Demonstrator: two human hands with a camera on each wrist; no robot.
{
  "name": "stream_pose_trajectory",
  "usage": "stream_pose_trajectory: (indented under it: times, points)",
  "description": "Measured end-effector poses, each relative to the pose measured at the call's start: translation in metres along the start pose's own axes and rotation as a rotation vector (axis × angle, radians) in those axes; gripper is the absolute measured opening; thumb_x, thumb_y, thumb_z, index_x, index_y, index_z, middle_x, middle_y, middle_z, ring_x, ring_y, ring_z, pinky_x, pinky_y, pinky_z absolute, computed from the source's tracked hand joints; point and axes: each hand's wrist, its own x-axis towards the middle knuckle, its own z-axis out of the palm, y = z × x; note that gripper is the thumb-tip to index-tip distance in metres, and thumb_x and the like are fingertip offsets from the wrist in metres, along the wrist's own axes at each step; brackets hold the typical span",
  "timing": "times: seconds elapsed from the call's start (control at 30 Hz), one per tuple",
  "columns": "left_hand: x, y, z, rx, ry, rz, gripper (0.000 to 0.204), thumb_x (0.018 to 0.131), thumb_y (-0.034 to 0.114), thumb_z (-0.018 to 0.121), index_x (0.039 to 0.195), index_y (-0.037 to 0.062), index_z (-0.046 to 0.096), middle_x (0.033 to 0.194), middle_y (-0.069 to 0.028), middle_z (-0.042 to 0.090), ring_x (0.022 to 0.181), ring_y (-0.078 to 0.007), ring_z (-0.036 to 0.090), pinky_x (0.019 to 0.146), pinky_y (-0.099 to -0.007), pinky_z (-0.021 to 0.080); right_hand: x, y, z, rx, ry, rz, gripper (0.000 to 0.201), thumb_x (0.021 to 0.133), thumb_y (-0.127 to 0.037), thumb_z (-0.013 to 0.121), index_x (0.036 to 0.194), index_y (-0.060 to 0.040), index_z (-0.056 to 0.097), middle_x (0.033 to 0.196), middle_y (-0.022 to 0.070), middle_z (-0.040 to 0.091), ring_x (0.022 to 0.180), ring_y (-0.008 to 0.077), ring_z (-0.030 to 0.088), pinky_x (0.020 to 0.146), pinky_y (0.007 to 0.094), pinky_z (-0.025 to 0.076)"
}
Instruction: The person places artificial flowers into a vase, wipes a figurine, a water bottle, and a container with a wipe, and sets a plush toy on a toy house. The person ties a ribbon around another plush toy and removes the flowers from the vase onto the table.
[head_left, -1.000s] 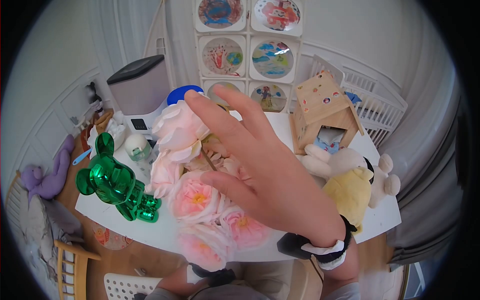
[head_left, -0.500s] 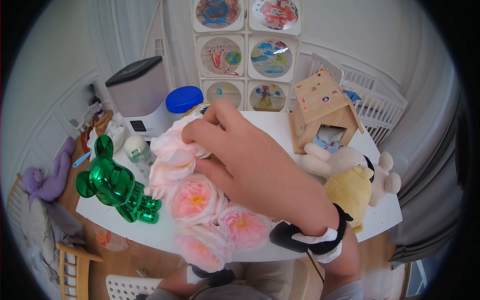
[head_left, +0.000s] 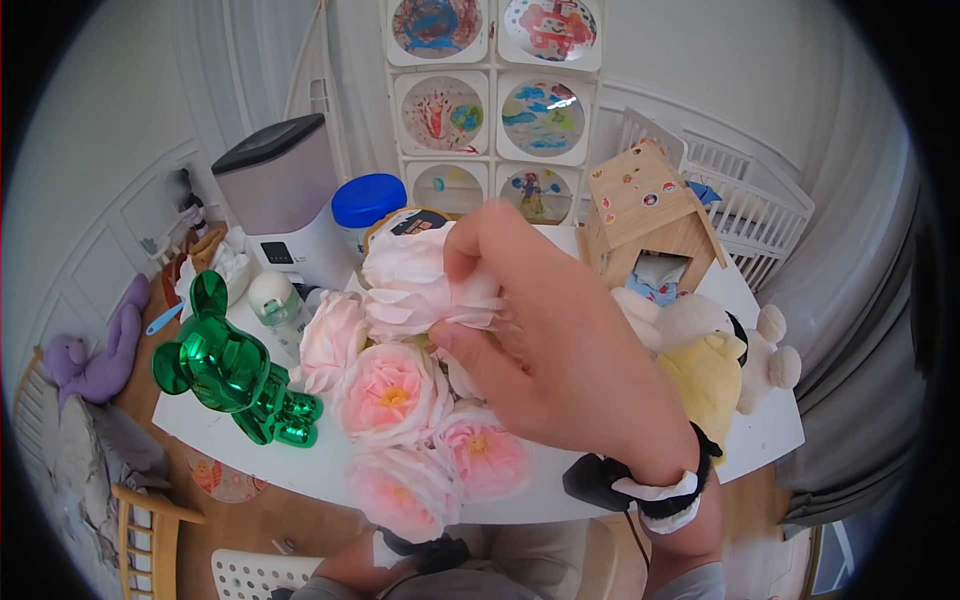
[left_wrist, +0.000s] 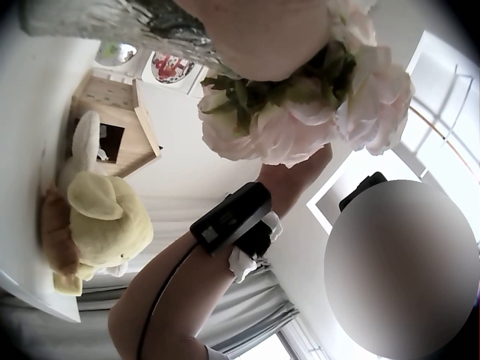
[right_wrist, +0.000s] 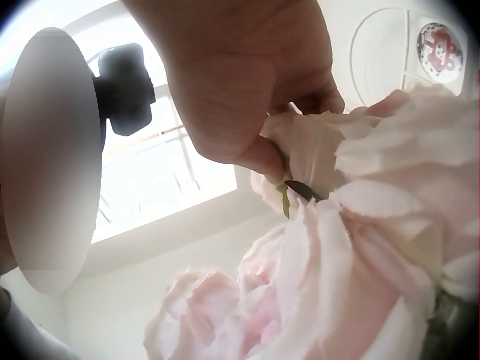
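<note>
The right hand (head_left: 565,350) has moved rightward, pinching a rose (head_left: 410,285) over the white table (head_left: 768,430), curtains (head_left: 855,400) beyond.

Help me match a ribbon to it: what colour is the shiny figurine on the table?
The figurine is metallic green, seen best in the head view.

No readable text; markings on dark label (head_left: 422,221) behind pink roses (head_left: 393,398) and on dispenser's front panel (head_left: 277,253) illegible.
</note>
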Motion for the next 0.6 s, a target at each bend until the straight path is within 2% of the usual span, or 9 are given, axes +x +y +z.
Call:
stream_pose_trajectory:
  times: [0.07,0.2,0.27,0.3,0.37,0.5,0.57,0.6]
  points:
    - [0.001,0.001,0.0,-0.005,-0.006,0.004,0.039,0.087,0.01,0.066,0.123,0.0028,0.053,0.124,-0.0131,0.054,0.119,-0.028,0.049,0.106,-0.0396,0.035,-0.001,0.002,0.005,0.078,0.088,-0.051,0.035,0.078,0.001,0.067,0.109,-0.0015,0.049,0.093,0.0181,0.053,0.085,0.0394,0.056,0.073,0.0451,0.047]
    - [0.003,0.004,0.0,-0.017,-0.018,0.015,0.039,0.087,0.01,0.066,0.123,0.0028,0.053,0.124,-0.0132,0.055,0.119,-0.0281,0.049,0.105,-0.0396,0.036,-0.005,0.007,0.006,-0.033,0.035,-0.064,0.036,0.077,0.001,0.068,0.109,-0.0013,0.052,0.093,0.0168,0.052,0.084,0.038,0.057,0.072,0.044,0.048]
    - [0.005,0.005,0.001,-0.024,-0.024,0.021,0.038,0.087,0.01,0.066,0.123,0.0028,0.053,0.123,-0.0132,0.055,0.119,-0.0282,0.049,0.105,-0.0396,0.036,-0.006,0.01,0.007,-0.009,0.1,-0.112,0.033,0.081,0.001,0.069,0.112,-0.0004,0.057,0.095,0.0115,0.053,0.066,0.0244,0.056,0.054,0.0326,0.048]
    - [0.005,0.006,0.001,-0.028,-0.028,0.023,0.038,0.087,0.01,0.066,0.122,0.0028,0.054,0.123,-0.0132,0.055,0.118,-0.0283,0.05,0.105,-0.0396,0.036,-0.007,0.009,0.007,-0.009,0.101,-0.111,0.033,0.081,0.001,0.069,0.112,-0.0004,0.057,0.095,0.0115,0.053,0.066,0.0244,0.056,0.054,0.0326,0.048]
    - [0.006,0.007,0.002,-0.035,-0.036,0.028,0.038,0.087,0.01,0.066,0.122,0.0028,0.054,0.123,-0.0132,0.055,0.118,-0.0284,0.05,0.105,-0.0396,0.036,-0.009,0.005,0.008,-0.02,-0.007,-0.043,0.034,0.08,-0.001,0.071,0.111,-0.0007,0.057,0.092,0.0115,0.052,0.068,0.0262,0.057,0.054,0.0323,0.048]
    - [0.008,0.009,0.001,-0.047,-0.046,0.036,0.038,0.086,0.01,0.066,0.122,0.0028,0.054,0.122,-0.0133,0.055,0.118,-0.0286,0.05,0.104,-0.0396,0.036,-0.011,0.007,0.008,-0.083,0.007,-0.026,0.033,0.079,-0.001,0.072,0.109,-0.0012,0.057,0.09,0.0119,0.051,0.066,0.0263,0.057,0.053,0.033,0.047]
    - [0.01,0.01,0.001,-0.053,-0.052,0.042,0.038,0.086,0.01,0.066,0.121,0.0028,0.054,0.122,-0.0133,0.055,0.118,-0.0287,0.05,0.104,-0.0396,0.036,-0.01,0.006,0.008,-0.053,-0.022,-0.035,0.034,0.075,-0.004,0.071,0.102,-0.0025,0.051,0.094,0.0141,0.053,0.087,0.0351,0.057,0.073,0.0431,0.047]
    - [0.011,0.01,0.001,-0.057,-0.056,0.046,0.038,0.086,0.01,0.066,0.121,0.0028,0.054,0.122,-0.0133,0.055,0.117,-0.0287,0.05,0.104,-0.0395,0.036,-0.011,0.005,0.008,-0.055,-0.02,-0.034,0.034,0.075,-0.004,0.071,0.102,-0.0025,0.051,0.094,0.0141,0.053,0.087,0.0351,0.057,0.073,0.0431,0.047]
